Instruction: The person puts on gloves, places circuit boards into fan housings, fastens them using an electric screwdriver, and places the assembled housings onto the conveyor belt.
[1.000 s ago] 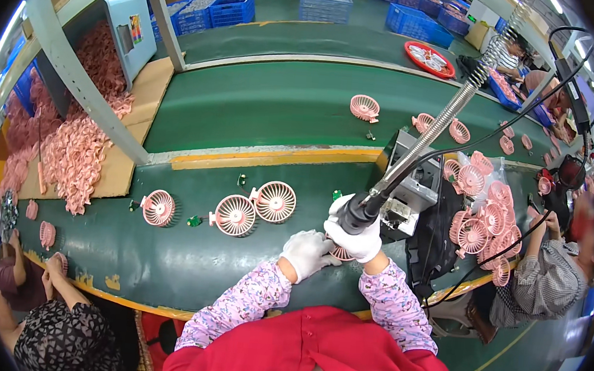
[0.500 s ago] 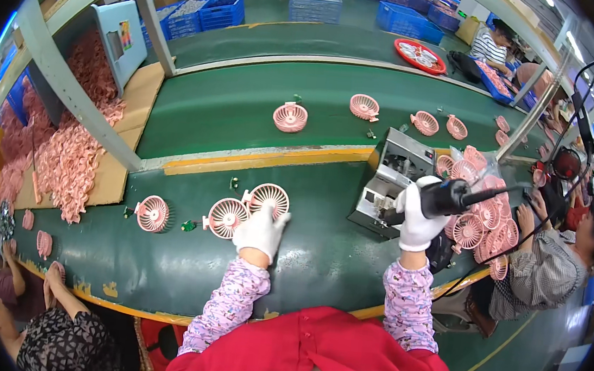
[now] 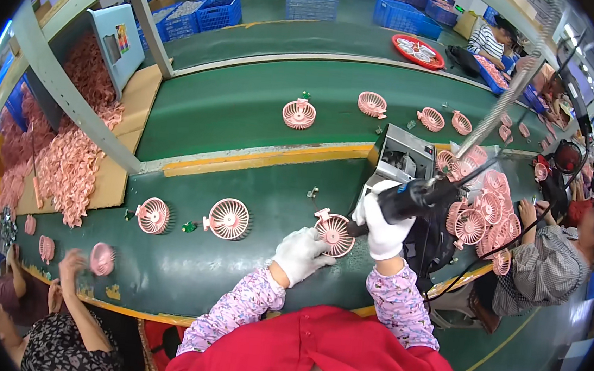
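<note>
My left hand [image 3: 301, 255], in a white glove, grips the rim of a pink round fan housing [image 3: 338, 237] lying on the green bench. A small circuit board [image 3: 312, 193] on a wire sits just beyond that housing. My gloved right hand [image 3: 383, 228] is wrapped round a black electric screwdriver [image 3: 406, 201], tilted so that its tip meets the right side of the housing. To the left lie a second fan housing [image 3: 229, 218] with a green circuit board [image 3: 189, 227] beside it, and a third housing [image 3: 154, 215].
A metal box [image 3: 402, 154] stands beyond my right hand, beside a heap of pink housings [image 3: 489, 209]. More housings [image 3: 298, 114] lie on the green conveyor. Pink parts are piled on cardboard [image 3: 147, 102] at left. Co-workers sit on both sides; one person's hand [image 3: 73, 262] is at lower left.
My left hand has moved right with one fan housing, away from the other. The screwdriver has come down and left to that housing. The conveyor's housings shifted right; a co-worker's hand reached in.
</note>
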`<move>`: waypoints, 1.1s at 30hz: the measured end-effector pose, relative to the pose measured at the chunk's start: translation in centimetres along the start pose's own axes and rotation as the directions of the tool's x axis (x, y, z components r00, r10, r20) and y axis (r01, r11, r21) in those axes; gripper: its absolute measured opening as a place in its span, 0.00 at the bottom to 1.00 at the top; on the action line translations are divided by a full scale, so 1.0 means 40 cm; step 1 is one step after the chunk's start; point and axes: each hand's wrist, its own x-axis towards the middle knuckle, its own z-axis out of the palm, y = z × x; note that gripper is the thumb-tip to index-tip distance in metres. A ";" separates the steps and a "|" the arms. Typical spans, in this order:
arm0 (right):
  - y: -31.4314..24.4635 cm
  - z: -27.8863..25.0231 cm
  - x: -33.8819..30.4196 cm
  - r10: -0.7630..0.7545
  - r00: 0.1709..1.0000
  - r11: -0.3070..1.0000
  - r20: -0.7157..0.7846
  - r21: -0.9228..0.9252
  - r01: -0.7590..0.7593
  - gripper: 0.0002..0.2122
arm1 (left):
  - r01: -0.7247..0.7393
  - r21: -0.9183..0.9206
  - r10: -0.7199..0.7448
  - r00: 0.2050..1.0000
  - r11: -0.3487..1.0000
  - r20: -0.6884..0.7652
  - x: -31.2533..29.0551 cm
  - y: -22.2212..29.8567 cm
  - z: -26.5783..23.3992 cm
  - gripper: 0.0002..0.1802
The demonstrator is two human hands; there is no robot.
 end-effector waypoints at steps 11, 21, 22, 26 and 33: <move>0.082 -0.013 -0.011 0.159 0.986 0.985 0.056 -0.071 -0.155 0.11 | 0.157 0.077 -0.163 0.983 0.985 0.080 0.003 -0.021 -0.006 0.19; -0.010 -0.034 0.010 0.081 0.996 0.995 -0.032 -0.048 -0.083 0.17 | 0.113 0.015 -0.114 0.990 0.993 0.082 0.000 -0.029 0.011 0.18; -0.009 -0.060 0.028 -0.131 0.987 0.969 -0.098 -0.223 0.106 0.16 | 0.103 0.018 -0.104 0.993 0.995 0.057 -0.003 -0.028 0.012 0.18; -0.039 -0.088 0.074 -0.220 0.964 0.950 -0.152 -0.256 0.177 0.13 | 0.073 0.016 -0.074 0.996 0.997 0.051 0.002 -0.026 0.017 0.17; -0.033 -0.069 0.039 -0.184 0.979 0.901 -0.085 -0.412 0.134 0.13 | 0.076 -0.007 -0.075 0.995 0.997 0.067 0.004 -0.023 0.016 0.16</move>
